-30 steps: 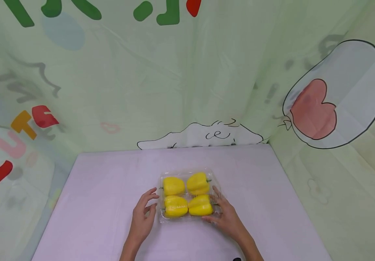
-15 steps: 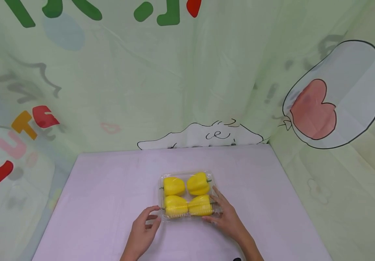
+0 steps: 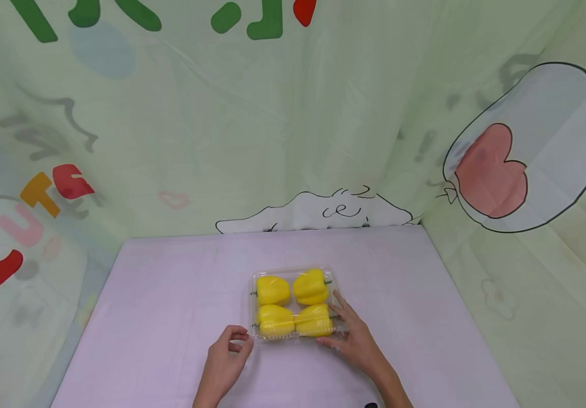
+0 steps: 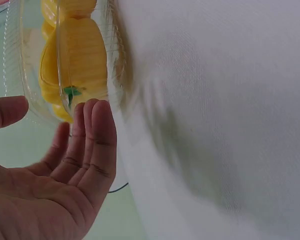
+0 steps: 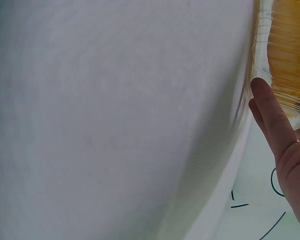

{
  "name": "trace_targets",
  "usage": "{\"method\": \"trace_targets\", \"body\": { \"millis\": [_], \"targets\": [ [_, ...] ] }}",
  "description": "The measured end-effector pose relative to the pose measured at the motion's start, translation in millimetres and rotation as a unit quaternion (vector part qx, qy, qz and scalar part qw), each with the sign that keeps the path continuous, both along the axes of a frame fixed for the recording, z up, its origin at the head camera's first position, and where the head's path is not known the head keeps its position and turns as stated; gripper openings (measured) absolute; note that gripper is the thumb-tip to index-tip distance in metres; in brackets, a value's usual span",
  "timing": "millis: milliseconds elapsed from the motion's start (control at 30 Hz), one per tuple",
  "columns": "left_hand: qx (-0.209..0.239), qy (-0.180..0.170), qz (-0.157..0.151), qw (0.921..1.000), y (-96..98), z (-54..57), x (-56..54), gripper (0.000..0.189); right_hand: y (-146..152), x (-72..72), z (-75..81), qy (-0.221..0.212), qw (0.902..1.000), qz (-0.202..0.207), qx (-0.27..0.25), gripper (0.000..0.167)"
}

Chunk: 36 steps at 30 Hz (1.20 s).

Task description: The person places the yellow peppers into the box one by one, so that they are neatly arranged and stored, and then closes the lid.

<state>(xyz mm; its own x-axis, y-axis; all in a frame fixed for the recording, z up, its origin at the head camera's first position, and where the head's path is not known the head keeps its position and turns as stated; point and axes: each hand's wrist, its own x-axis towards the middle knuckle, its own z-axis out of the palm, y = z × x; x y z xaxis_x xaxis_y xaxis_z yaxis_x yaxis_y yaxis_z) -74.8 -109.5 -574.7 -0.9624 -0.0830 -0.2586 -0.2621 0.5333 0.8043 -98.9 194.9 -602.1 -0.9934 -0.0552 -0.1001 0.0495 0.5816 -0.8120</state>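
Note:
A clear plastic clamshell box (image 3: 293,334) lies on the table, its lid down over several yellow bell peppers (image 3: 273,290) with green stems. By its front left corner is my left hand (image 3: 226,357), fingers loosely bent. The left wrist view has those fingers (image 4: 104,130) beside the box wall, with thumb apart and nothing held; whether a fingertip touches the plastic is unclear. My right hand (image 3: 355,340) holds the box's right side, thumb at the front edge and fingers along the side. In the right wrist view, fingertips (image 5: 260,87) meet the ribbed edge.
A pale lilac cloth covers the table (image 3: 181,283). Light green printed curtains (image 3: 196,141) rise behind and on both sides of it. A small black object (image 3: 371,405) shows at the bottom edge, beside the right forearm.
My left hand has come down from the box's left side to its front left corner. The lid's outline has drawn in and sits lower. My right hand stays nearly still.

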Motion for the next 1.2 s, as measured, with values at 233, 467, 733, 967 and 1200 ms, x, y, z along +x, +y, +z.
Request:
{"method": "trace_targets", "body": {
  "millis": [233,467,733,967,1200],
  "targets": [
    [0.037,-0.052,-0.012,0.9979,0.1,-5.6,-6.9,0.043,0,0.3,-0.9,0.002,1.0000,0.004,-0.004,0.092],
    [0.083,-0.083,-0.029,0.9927,-3.0,-11.0,-11.7,0.036,7,2.1,2.3,-0.018,0.9974,0.006,-0.070,0.093],
    [0.087,-0.077,-0.035,0.9927,-3.5,-10.9,-13.3,0.031,21,4.6,6.7,-0.061,0.9861,-0.031,-0.151,0.077],
    [0.078,-0.078,-0.041,0.9930,-5.1,-10.1,-12.1,0.033,33,6.7,8.0,-0.066,0.9805,-0.044,-0.180,0.062],
    [0.071,-0.078,-0.043,0.9935,-5.9,-11.9,-10.8,0.032,41,8.4,10.1,-0.124,0.9810,-0.010,-0.149,0.056]
  ]
}}
